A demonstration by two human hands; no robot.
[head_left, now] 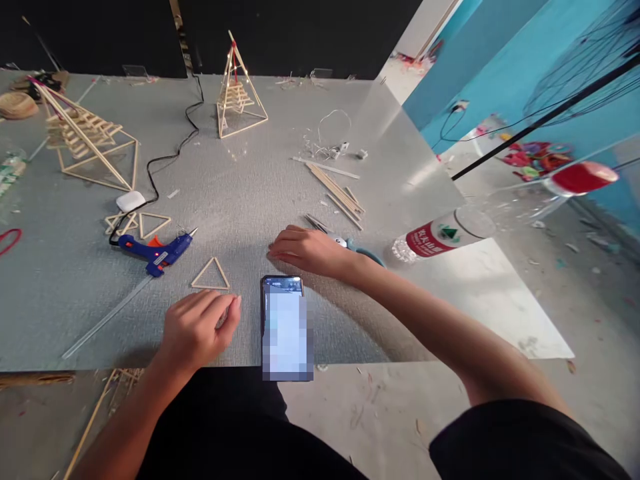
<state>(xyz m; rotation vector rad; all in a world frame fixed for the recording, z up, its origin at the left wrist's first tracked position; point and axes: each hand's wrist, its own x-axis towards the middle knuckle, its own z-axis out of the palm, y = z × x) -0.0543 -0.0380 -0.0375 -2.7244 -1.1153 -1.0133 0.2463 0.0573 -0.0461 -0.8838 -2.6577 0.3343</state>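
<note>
My left hand [200, 327] rests near the table's front edge, its fingers curled in loosely, with nothing visible in it. Just beyond its knuckles lies a small triangle of thin wooden sticks [212, 285]. My right hand [310, 252] lies palm down on the table, fingers stretched out and close together. Partly hidden behind that hand are pliers [370, 256] with blue handles. Between my hands and nearer to me is a phone [285, 327] with a lit, blurred screen. A blue glue gun [157, 253] lies left of the triangle, a clear glue stick [107, 317] in its back.
Two stick pyramids [243, 107] stand farther back. A black cord [175, 155] runs to the glue gun. Loose sticks [337, 193] and a thin wire [330, 137] lie right of centre. A red-capped bottle [430, 235] stands at the right. More triangles [150, 223] lie left.
</note>
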